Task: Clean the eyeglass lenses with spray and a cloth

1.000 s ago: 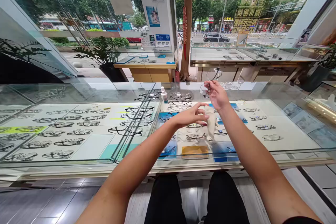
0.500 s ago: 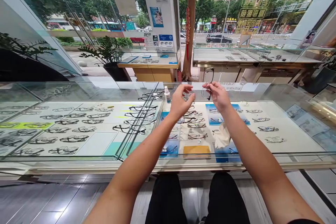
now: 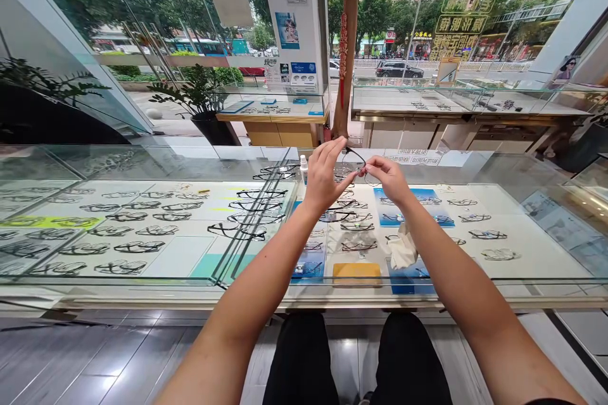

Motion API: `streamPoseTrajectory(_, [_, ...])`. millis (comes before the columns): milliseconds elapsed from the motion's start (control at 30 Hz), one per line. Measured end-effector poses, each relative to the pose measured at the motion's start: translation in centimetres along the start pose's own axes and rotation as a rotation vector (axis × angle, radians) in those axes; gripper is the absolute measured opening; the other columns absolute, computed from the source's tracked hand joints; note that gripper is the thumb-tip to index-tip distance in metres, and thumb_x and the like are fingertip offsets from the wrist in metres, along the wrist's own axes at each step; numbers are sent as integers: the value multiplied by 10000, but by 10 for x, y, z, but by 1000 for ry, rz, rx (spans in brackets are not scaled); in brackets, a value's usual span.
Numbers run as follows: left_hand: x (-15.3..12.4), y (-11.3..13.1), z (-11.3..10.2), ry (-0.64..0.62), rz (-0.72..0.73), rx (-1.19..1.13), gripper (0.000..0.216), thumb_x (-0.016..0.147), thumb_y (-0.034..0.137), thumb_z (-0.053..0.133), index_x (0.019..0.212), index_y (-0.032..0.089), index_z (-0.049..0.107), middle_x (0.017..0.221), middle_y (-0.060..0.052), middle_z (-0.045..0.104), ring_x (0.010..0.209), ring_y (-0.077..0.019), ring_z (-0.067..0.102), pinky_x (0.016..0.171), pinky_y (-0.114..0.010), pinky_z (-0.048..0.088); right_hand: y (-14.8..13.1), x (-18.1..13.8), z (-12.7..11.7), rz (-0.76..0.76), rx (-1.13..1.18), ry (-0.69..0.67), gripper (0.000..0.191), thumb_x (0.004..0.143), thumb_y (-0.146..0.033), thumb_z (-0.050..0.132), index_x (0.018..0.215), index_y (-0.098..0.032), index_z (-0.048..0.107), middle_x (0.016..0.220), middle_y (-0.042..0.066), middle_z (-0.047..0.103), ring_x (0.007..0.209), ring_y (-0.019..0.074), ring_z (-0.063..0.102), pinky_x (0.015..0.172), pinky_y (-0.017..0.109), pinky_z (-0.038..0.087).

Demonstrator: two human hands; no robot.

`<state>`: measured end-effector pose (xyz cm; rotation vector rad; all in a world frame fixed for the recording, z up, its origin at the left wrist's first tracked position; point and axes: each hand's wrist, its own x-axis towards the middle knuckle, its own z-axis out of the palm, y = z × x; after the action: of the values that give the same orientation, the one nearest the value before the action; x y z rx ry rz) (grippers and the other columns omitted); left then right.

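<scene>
A pair of dark-rimmed eyeglasses [image 3: 358,154] is held up above the glass counter, between my two hands. My right hand [image 3: 388,181] pinches the frame in its fingertips. My left hand [image 3: 325,176] is at the other side of the eyeglasses, fingers raised and curved around the frame, thumb reaching to the right fingertips. Part of the eyeglasses is hidden by the fingers. Left of my left hand, a small white spray bottle [image 3: 304,168] stands on the counter. A crumpled cream cloth [image 3: 403,249] lies in front of my right forearm.
The glass display counter [image 3: 142,291] spans the view, with rows of eyeglasses [image 3: 139,247] inside. Near its front are a yellow case [image 3: 356,274] and blue display cards [image 3: 412,284]. Beyond are a potted plant [image 3: 215,126], more showcases [image 3: 399,101] and a wooden post [image 3: 349,44].
My left hand has moved onto the eyeglasses, where before it was apart and open. My right hand has lowered slightly and turned the eyeglasses from upright to slanting toward the left hand.
</scene>
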<state>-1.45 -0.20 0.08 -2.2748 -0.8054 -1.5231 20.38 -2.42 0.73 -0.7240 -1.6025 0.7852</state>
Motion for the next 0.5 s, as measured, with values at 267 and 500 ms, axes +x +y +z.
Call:
streamPoseTrajectory(267, [1, 3, -4, 13, -25, 6, 642, 1015, 529, 773, 1568, 260, 587, 1506, -157, 728, 1391, -358, 679, 1188, -522, 494, -7, -8, 3, -184, -342, 133, 252, 999, -495, 664, 911, -270, 733, 975, 57, 791, 1025, 297, 700, 1022, 506, 537])
streamPoseTrajectory(500, [3, 3, -6, 278, -143, -2, 680, 986, 587, 803, 1526, 247, 567, 1400, -142, 735, 1301, -319, 704, 1109, -496, 547, -8, -14, 6, -386, -553, 433, 604, 909, -595, 745, 1419, -309, 593, 1360, 120, 678, 1258, 363, 644, 1138, 623, 522])
